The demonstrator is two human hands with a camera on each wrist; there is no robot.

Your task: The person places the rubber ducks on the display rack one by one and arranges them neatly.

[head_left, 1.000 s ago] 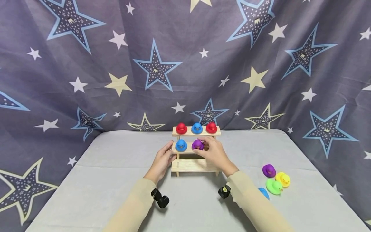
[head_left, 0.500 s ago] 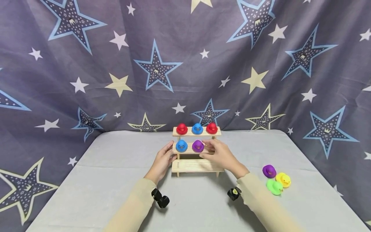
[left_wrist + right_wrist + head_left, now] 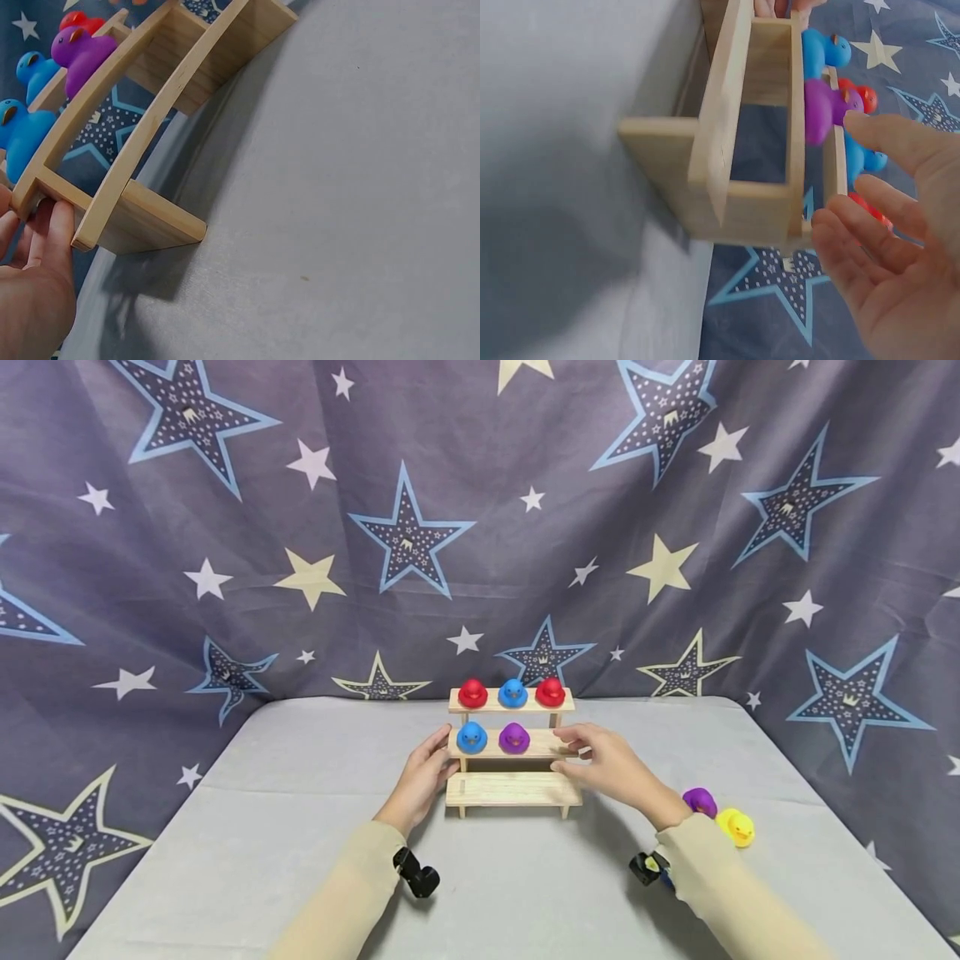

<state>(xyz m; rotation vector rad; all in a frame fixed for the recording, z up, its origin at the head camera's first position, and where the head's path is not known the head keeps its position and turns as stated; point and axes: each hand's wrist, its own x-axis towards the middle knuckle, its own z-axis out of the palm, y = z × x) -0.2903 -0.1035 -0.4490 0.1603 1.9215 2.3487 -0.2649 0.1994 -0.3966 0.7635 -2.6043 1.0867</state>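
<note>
A three-tier wooden display stand (image 3: 513, 789) stands on the table. Its top tier carries a red duck (image 3: 472, 694), a blue duck (image 3: 513, 693) and another red duck (image 3: 551, 692). On the middle tier sit a blue duck (image 3: 472, 737) at left and a purple duck (image 3: 514, 738) at the centre. My left hand (image 3: 420, 781) holds the stand's left side at the middle tier; the left wrist view shows its fingers (image 3: 54, 238) against the side. My right hand (image 3: 611, 768) is by the middle tier's right end, fingers spread and holding nothing.
Right of the stand, a purple duck (image 3: 700, 802) and a yellow duck (image 3: 739, 827) lie on the grey-covered table (image 3: 315, 827), partly behind my right forearm. A star-patterned curtain (image 3: 480, 527) hangs behind and along both sides.
My right hand has let go of the purple duck on the middle tier and drawn away to the right. Its forearm now covers the green duck. My left hand has stayed put.
</note>
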